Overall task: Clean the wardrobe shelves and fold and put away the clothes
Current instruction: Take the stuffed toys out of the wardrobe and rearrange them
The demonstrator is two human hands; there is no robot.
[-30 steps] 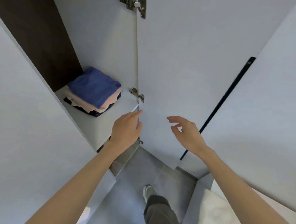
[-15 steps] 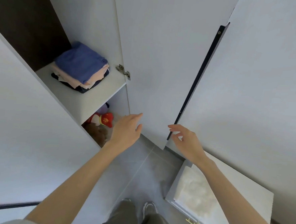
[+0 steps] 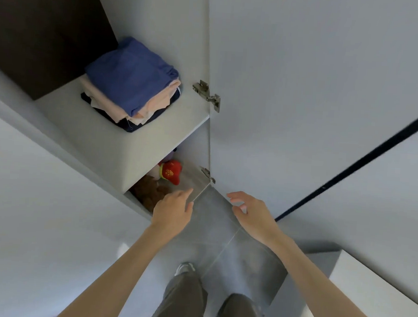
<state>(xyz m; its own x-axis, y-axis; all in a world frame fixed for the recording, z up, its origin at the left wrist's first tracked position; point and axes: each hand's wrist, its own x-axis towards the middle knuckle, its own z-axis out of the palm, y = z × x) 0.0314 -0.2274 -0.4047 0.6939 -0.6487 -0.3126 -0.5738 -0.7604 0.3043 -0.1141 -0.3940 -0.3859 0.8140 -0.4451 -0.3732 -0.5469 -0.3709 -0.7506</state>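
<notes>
A folded stack of clothes [image 3: 131, 88], blue on top, peach and dark below, lies on the white wardrobe shelf [image 3: 109, 149]. Under that shelf sit a red plush toy [image 3: 170, 172] and a brown plush toy [image 3: 148, 191]. My left hand [image 3: 174, 210] hovers with fingers straight in front of the lower compartment, holding nothing. My right hand [image 3: 251, 214] floats beside it, fingers loosely spread and empty, near the bottom corner of the open wardrobe door [image 3: 294, 90].
The left door panel [image 3: 38, 220] fills the left side. A neighbouring white door with a dark vertical handle strip [image 3: 366, 159] is at the right. A white box [image 3: 372, 288] stands low right. Grey tiled floor [image 3: 222, 233] and my legs are below.
Both hands have dropped lower against the wardrobe, from the shelf edge down to the lower compartment. My view has swung, so the lower shelf's toys now show.
</notes>
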